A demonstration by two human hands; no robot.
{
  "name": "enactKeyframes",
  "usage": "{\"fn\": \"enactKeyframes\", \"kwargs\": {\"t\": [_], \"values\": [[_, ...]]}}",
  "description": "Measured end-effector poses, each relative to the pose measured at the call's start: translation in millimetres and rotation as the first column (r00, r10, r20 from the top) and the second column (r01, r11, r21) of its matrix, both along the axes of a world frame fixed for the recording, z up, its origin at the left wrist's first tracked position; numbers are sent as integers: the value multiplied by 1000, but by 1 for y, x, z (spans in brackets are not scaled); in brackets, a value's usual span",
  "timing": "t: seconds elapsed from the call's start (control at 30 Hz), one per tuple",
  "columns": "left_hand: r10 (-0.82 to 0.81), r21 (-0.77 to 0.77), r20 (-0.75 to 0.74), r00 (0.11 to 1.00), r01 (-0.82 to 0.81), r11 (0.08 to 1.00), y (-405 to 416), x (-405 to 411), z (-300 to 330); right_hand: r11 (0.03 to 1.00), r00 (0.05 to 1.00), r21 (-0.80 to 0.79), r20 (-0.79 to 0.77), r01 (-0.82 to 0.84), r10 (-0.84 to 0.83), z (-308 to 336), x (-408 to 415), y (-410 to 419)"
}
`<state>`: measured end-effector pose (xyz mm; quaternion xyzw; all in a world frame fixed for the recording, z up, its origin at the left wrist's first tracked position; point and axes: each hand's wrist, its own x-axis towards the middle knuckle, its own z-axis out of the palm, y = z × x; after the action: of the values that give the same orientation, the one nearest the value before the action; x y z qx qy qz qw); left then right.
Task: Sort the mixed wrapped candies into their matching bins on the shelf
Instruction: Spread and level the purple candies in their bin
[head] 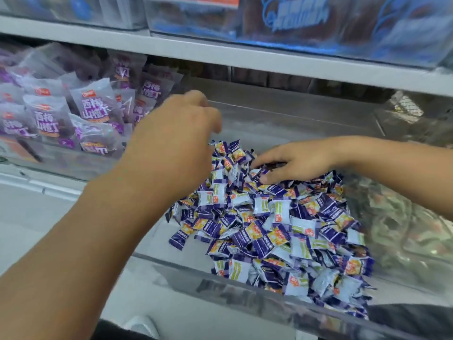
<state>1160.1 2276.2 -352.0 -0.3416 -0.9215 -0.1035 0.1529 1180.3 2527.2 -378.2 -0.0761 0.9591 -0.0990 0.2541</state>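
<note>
Hands: we counted two, both bare, reaching over the middle bin.
Left hand (176, 133): raised above the bin's left side, fingers curled inward; we could not tell whether it held anything.
Right hand (291, 160): lay palm down on the far part of the candy heap, fingers loosely spread and partly bent, thumb touching the wrappers; we saw no candy pinched.
Wrapped candies (282, 224): too many to count, heaped in the middle bin towards its right side; small pillow-shaped packets with serrated ends, glossy film in dark purple, white, yellow and light green.
Middle bin (220, 280): one, clear rigid plastic, straight front wall, bare floor at the left.
Left bin packets (93, 104): more than ten in view, larger, translucent film with purple print, upright and leaning.
Right bin (404, 231): one, clear-walled; contents greenish and blurred.
Shelf (220, 55): one pale flat board above the bins.
Upper containers (306, 18): two clear ones, blue print on the right one.
</note>
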Motion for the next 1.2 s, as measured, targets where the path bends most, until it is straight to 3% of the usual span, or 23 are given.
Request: {"fn": "enactKeyframes", "kwargs": {"t": [0.07, 0.1, 0.17, 0.3, 0.4, 0.5, 0.67, 0.77, 0.97, 1.2], "values": [[-130, -79, 236, 963, 152, 985, 21, 14, -18, 998, 999, -53, 44, -25, 27, 1, 0, 1], [-98, -221, 370, 924, 190, 956, 28, 17, -30, 997, 997, -66, 59, -49, 53, -1, -2, 1], [-9, -408, 470, 883, 226, 885, 32, 6, -49, 991, 991, -97, 91, -93, 102, -1, -4, 1], [-16, -401, 417, 909, 200, 894, 31, -19, -57, 955, 977, -242, 88, -168, 194, 1, 4, 7], [-19, -392, 425, 905, 202, 898, 30, -34, -64, 943, 952, -256, 161, -215, 261, 12, 21, 18], [-11, -396, 391, 920, 179, 901, 35, -35, -64, 963, 941, -145, 224, -226, 254, 27, 34, 24], [25, -443, 409, 912, 175, 879, 41, -28, -54, 979, 984, 106, -33, -173, 177, 26, 9, -9], [3, -384, 507, 862, 223, 896, 37, -28, -45, 978, 993, 198, 111, -73, 51, 6, -7, -21], [-31, -296, 584, 811, 248, 922, 23, -38, -42, 994, 952, 85, 303, -73, 44, 14, 12, -8], [-62, -267, 529, 847, 235, 935, 28, -47, -52, 982, 953, -67, 237, -178, 189, 32, 53, 4]]}}
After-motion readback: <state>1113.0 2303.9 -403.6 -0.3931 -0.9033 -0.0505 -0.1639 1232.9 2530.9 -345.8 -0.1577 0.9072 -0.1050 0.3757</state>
